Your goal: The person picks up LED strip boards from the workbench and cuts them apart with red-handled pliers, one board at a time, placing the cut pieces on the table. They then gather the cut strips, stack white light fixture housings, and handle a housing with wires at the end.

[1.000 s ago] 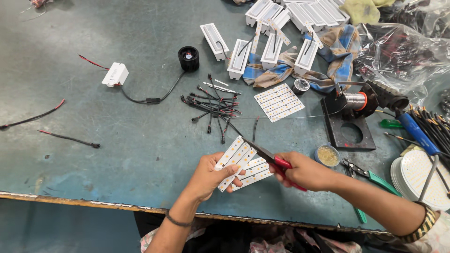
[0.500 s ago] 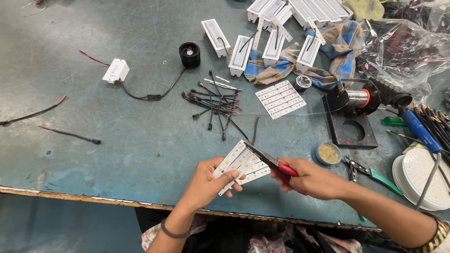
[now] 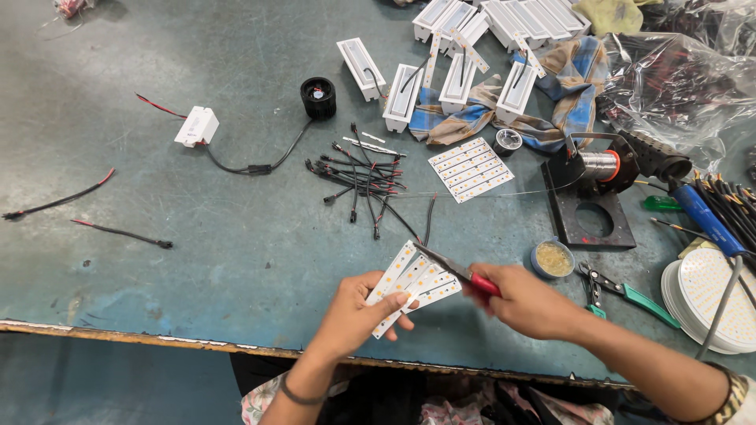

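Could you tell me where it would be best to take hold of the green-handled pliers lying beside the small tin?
Probably by the green handles, coming from above on the right. The pliers lie flat with the handles pointing right and bare table under them, while the dark jaws sit close to the small tin and the right hand.

left hand [image 3: 354, 311]: forearm reaches up from the near edge of the surface [image 3: 236, 260], dark band at the wrist, fingers curled in a pinch grip | right hand [image 3: 531, 303]: just right of the left hand, forearm slanting in from lower right, fist closed, knuckles up
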The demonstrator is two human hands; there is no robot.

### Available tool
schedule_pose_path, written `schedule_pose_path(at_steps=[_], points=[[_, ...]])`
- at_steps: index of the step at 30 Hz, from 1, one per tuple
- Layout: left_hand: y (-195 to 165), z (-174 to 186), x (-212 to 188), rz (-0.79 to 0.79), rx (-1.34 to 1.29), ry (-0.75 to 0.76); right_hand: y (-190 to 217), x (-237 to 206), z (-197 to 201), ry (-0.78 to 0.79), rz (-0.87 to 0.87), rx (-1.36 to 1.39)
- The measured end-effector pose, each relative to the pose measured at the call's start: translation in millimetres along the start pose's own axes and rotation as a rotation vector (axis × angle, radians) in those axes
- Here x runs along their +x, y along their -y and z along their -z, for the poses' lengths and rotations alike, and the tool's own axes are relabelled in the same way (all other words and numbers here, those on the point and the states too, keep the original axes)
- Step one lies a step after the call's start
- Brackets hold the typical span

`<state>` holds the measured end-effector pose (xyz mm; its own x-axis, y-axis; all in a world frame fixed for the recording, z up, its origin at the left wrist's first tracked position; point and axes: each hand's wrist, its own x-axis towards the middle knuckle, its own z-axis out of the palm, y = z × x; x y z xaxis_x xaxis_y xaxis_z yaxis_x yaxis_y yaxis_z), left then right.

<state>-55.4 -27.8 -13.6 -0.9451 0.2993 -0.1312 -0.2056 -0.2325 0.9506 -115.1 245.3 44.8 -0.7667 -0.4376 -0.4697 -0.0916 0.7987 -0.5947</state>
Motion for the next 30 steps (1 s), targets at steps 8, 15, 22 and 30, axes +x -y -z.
schedule_pose_path(at_steps=[8, 15, 22, 30], points=[[8.4, 18.7, 2.1, 0.001, -0.004, 0.06, -2.7, 5.5, -3.9, -0.184, 0.18, -0.096], [9.0, 72.7, -5.8, 0.153, 0.249, -0.163, -3.4, 6.4, 13.9, -0.4, 0.063, -0.208], [-17.4, 138.2, -10.9, 0.363, 0.465, -0.055, -12.2, 4.9, 8.1, -0.326, -0.002, -0.166], [-55.5, 137.1, 14.6, 0.648, 0.577, 0.01, -14.0, 12.4, 3.6, -0.278, -0.023, -0.112]])
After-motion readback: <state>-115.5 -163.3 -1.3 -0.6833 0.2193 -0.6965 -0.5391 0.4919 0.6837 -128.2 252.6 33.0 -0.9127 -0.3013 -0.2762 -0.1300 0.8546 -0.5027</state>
